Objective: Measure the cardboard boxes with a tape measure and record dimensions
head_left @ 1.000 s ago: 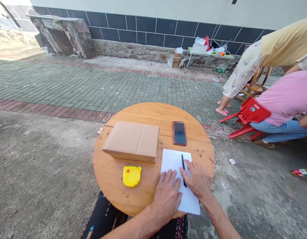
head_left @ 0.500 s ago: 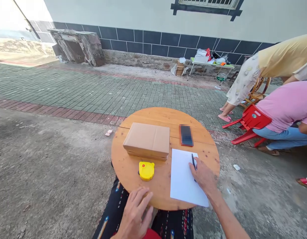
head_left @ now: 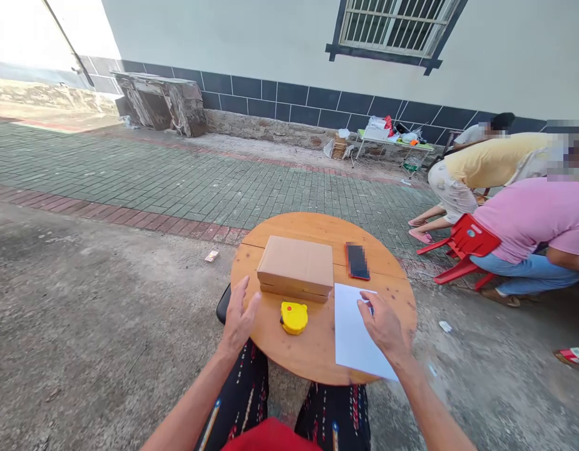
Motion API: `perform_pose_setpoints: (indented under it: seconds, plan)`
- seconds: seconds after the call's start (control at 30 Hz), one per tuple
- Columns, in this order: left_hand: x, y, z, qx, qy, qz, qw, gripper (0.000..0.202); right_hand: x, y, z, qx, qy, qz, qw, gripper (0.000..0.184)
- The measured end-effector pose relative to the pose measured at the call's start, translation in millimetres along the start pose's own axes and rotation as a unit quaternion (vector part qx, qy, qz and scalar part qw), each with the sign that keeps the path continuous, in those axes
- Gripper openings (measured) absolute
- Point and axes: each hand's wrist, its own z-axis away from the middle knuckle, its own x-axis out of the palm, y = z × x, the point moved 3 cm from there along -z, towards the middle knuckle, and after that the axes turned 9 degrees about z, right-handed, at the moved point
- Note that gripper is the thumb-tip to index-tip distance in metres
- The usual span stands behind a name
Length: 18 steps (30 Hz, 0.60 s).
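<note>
My left hand hovers open, fingers spread, at the left rim of a round wooden table, just left of a flat cardboard box. A yellow tape measure lies in front of the box. My right hand lies flat on a white sheet of paper, fingers stretched over a black pen whose tip shows beside them. A dark phone lies behind the paper.
Two people bend over at the right beside a red plastic chair. A small table with clutter stands by the tiled wall. An old wooden cabinet is at the back left. Concrete and brick paving surround the table.
My left hand left the paper, dropped toward my lap, then rose to the table's left rim. The view pulled back and tilted up; my right hand stayed on the paper.
</note>
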Motion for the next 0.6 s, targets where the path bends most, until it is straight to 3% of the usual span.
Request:
perform_pose_setpoints:
  seconds: [0.13,0.3,0.4,0.53,0.6]
  plan:
    - [23.5,-7,-34,-0.029,-0.007,0.045,0.999,0.061,32,-45,-4,-0.025,-0.031,-0.109,0.993,0.048]
    - [45.6,-12,-21,-0.024,-0.022,0.065,0.997,0.057,45,-66,-7,-0.041,-0.049,-0.192,0.979,0.050]
    - [43.8,-17,-5,-0.037,-0.014,0.063,0.997,0.060,37,-57,-5,-0.022,-0.030,-0.205,0.978,0.051]
    - [26.2,-25,13,-0.057,-0.004,0.062,0.996,0.062,25,-45,14,0.029,0.045,-0.179,0.982,0.051]
    - [15.8,-29,22,-0.064,0.002,0.061,0.996,0.062,27,-49,30,0.008,0.047,-0.139,0.989,0.044]
